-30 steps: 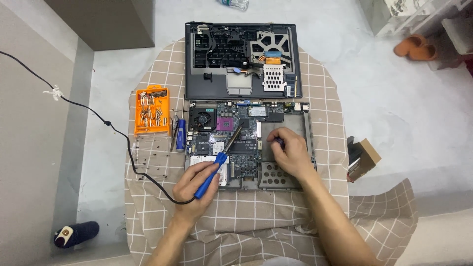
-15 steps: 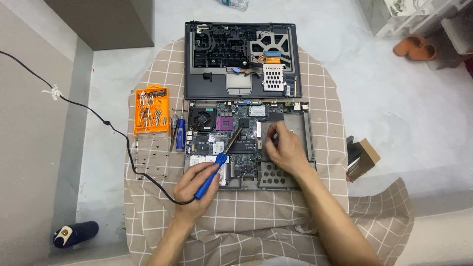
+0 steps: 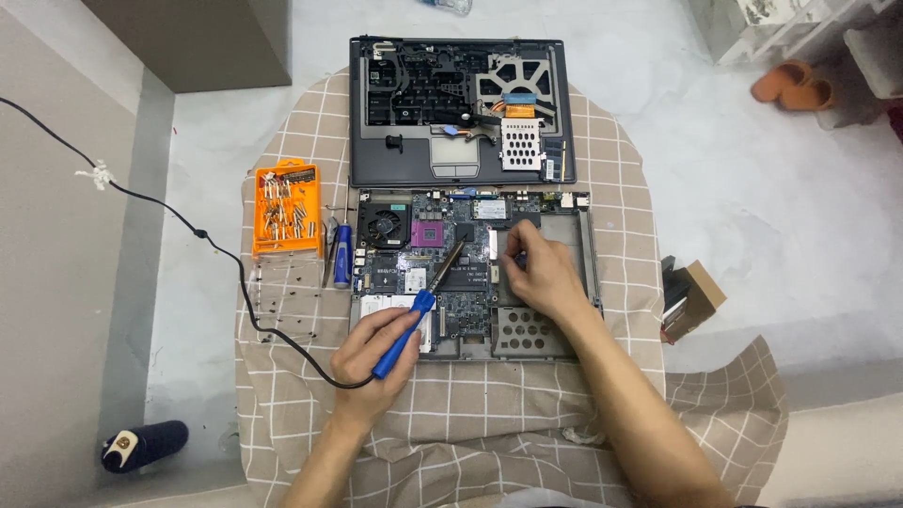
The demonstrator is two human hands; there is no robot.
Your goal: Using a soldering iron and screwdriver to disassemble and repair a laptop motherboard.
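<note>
From up here I see a pale grey concrete floor [image 3: 715, 188] evenly lit, with a round table under a beige checked cloth [image 3: 470, 414] in the middle. Off its upper right edge lie orange slippers [image 3: 795, 85]. A grey-brown cabinet block [image 3: 207, 42] stands top left, above a raised grey ledge [image 3: 56, 310].

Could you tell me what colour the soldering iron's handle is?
Blue; the soldering iron, in the left hand, shows in the head view.
</note>
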